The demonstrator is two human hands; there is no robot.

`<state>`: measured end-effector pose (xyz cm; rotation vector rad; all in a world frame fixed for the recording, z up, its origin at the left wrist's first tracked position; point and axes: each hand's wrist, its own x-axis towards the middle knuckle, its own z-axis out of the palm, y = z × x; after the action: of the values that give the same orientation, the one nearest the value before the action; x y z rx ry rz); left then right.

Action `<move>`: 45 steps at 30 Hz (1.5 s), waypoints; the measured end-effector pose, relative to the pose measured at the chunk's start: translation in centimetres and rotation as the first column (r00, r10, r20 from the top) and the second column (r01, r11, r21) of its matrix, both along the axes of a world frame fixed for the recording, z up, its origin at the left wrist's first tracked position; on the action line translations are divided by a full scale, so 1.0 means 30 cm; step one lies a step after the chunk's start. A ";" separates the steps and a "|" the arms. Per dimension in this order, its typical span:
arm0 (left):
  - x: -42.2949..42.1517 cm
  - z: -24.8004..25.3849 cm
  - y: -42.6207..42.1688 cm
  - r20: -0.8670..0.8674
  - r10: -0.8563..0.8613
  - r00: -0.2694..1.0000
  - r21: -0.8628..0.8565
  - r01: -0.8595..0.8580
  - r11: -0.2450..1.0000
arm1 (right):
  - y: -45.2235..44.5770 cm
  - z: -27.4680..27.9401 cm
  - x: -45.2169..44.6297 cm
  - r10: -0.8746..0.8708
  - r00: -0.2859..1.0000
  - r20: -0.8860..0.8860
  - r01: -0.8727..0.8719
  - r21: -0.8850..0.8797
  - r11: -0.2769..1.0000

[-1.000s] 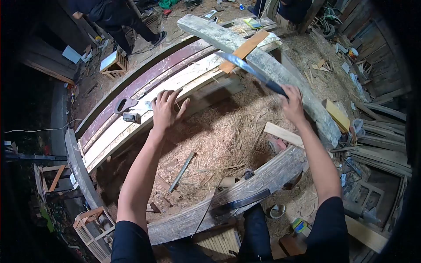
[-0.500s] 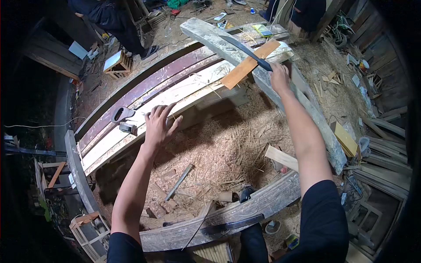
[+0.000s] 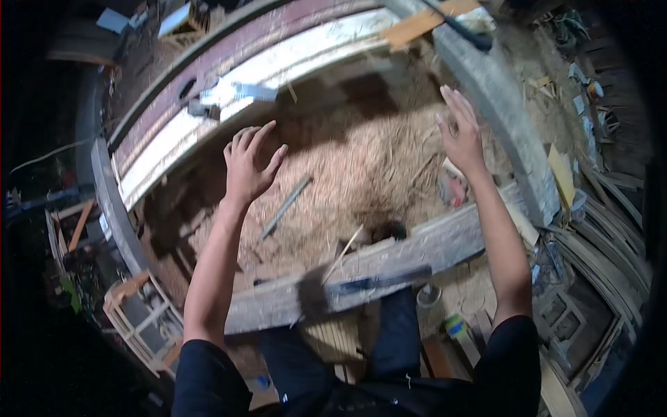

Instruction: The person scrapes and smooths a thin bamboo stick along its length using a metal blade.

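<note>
The left hand (image 3: 249,163) is released, its fingers loosely curled and thumb spread, in the air above the wood shavings (image 3: 375,167). The right hand (image 3: 462,139) is also released, fingers stretched toward the far side, just left of a thick grey beam (image 3: 500,104). Beyond the right hand, at the far right, a dark-handled tool (image 3: 471,33) lies across the beam and an orange-brown board (image 3: 417,29). Beyond the left hand, at the far left, a saw (image 3: 243,92) rests on a pale plank (image 3: 156,163), with a small dark block (image 3: 203,111) just beside its handle. Nearer and to the right of that hand, a grey strip (image 3: 285,207) lies slanting on the shavings. On the near side a weathered curved beam (image 3: 451,240) runs across, with a long dark object (image 3: 379,280) along it, too blurred to identify
</note>
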<state>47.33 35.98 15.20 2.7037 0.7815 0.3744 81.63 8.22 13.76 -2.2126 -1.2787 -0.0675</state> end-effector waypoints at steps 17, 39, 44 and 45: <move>-0.950 -0.318 -0.576 -0.096 0.022 0.995 -0.187 -0.040 0.982 | -0.265 -0.166 -1.039 0.375 0.839 -0.394 -0.439 -0.083 0.895; -1.369 -0.400 -1.081 0.290 0.197 0.937 0.060 -0.223 0.973 | -0.746 -0.231 -1.166 0.244 0.970 0.020 -0.229 -0.273 0.934; -1.366 -0.480 -1.085 0.429 0.237 0.871 0.058 -0.289 0.956 | -0.768 -0.323 -1.115 0.250 0.968 -0.031 -0.252 -0.174 0.952; -1.359 -0.476 -1.079 0.439 0.246 0.864 0.061 -0.302 0.951 | -0.764 -0.328 -1.116 0.248 0.969 0.022 -0.239 -0.187 0.953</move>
<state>6.56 3.60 0.92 2.4731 1.0331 1.0779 48.14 -14.71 3.91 -2.1945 -1.6320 0.0994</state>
